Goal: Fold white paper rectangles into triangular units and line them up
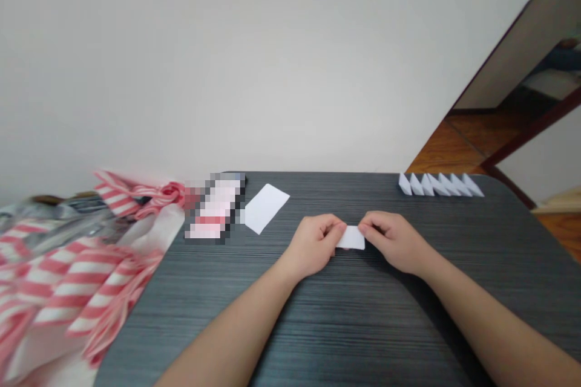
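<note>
Between my two hands is a small white piece of paper (351,238), held just over the dark table. My left hand (315,243) pinches its left side between thumb and fingers. At the upper right corner, the thumb and fingertips of my right hand (394,242) grip the same paper. A larger flat white sheet of paper (267,208) lies on the table to the left, beyond my left hand. Several folded white paper pieces (440,185) stand in a row near the table's far right edge.
A blurred-out phone-like object (214,208) lies at the table's (318,338) far left. Red-and-white striped cloth (77,284) is heaped beside the left edge. A pale wall (290,60) rises behind the table, and wooden floor (454,139) shows at the right.
</note>
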`<action>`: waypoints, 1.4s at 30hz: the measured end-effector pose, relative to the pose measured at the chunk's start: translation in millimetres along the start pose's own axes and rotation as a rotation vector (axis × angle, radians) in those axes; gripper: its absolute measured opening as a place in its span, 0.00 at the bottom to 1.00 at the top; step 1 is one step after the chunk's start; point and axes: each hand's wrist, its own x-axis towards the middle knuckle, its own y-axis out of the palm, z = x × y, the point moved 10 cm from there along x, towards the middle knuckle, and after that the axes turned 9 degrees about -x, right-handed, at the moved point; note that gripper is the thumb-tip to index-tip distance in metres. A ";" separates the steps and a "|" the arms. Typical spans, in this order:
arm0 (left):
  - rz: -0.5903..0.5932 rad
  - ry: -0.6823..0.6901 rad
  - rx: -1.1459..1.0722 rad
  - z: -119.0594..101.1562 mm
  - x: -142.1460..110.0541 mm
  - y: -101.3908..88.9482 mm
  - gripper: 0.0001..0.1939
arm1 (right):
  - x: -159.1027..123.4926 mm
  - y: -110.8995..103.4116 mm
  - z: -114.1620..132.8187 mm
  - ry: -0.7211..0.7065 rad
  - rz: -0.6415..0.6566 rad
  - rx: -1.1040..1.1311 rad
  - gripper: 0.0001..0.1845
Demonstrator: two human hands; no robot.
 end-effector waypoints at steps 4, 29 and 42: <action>-0.006 -0.026 -0.030 1.0 -0.6 -0.8 0.18 | 0.1 -1.9 -3.6 0.021 -0.024 0.013 0.12; 0.057 0.029 0.060 -1.5 1.3 5.5 0.16 | 0.9 3.0 -5.5 0.056 -0.052 0.087 0.11; 0.021 0.073 0.075 -5.5 1.0 1.7 0.17 | -1.3 10.0 2.9 0.028 0.040 0.100 0.14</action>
